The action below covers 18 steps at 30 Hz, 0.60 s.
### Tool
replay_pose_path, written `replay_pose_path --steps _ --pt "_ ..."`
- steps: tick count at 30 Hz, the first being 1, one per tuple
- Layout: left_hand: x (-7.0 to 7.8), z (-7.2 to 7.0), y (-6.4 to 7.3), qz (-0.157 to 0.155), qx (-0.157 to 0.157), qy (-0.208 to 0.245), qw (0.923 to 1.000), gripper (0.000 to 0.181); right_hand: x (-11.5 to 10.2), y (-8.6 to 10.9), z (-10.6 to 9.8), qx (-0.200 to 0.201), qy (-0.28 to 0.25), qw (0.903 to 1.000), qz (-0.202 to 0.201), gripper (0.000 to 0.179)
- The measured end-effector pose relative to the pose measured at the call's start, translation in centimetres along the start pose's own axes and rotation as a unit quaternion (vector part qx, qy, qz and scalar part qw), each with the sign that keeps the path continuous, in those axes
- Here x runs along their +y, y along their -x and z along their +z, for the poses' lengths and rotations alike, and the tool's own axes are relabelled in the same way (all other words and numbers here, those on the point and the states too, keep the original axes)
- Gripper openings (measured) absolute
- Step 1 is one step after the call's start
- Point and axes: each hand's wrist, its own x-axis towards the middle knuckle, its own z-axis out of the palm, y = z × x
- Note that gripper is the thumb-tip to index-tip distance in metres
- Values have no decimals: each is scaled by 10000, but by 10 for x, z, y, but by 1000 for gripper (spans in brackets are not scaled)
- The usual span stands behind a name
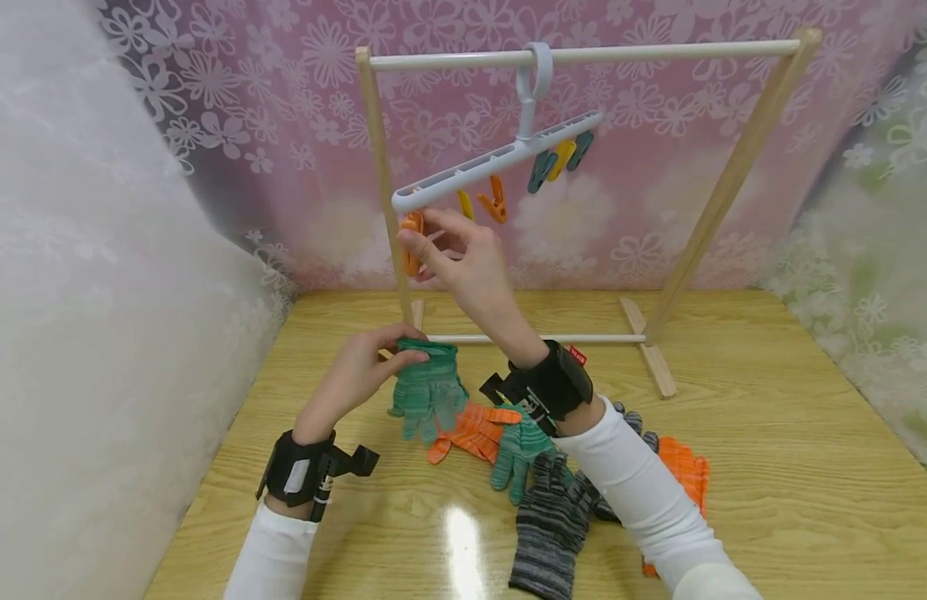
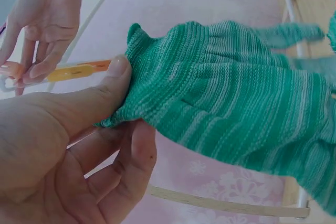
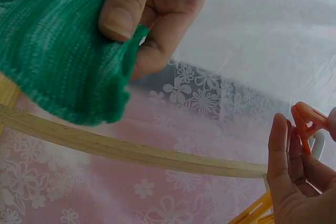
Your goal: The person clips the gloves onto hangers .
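Observation:
My left hand [image 1: 366, 367] pinches the cuff of a green striped knit glove [image 2: 220, 98], whose fingers hang down over the table in the head view. Higher up, my right hand [image 1: 471, 258] holds an orange clothespin [image 3: 308, 124] between thumb and fingers, at the low left end of a pale blue hanger [image 1: 471, 177]. The hanger tilts, its right end raised. Beside my right hand, another orange clothespin [image 1: 495, 202] and a yellow clothespin [image 1: 465, 205] hang from the bar. Toward the right end hang a yellow clip [image 1: 561, 160] and two dark teal ones.
A wooden stand [image 1: 714, 200] with a white top rail [image 1: 658, 52] carries the hanger. On the table [image 1: 794, 433] lie an orange glove [image 1: 474, 429], a green glove [image 1: 519, 454], a grey-black striped glove [image 1: 549, 525] and another orange glove [image 1: 684, 471], partly under my right forearm.

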Motion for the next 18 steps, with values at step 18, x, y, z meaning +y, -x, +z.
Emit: replay_pose_path --steps 18 --pt "17 -9 -9 155 1228 515 9910 17 -2 -2 -7 29 295 9996 34 25"
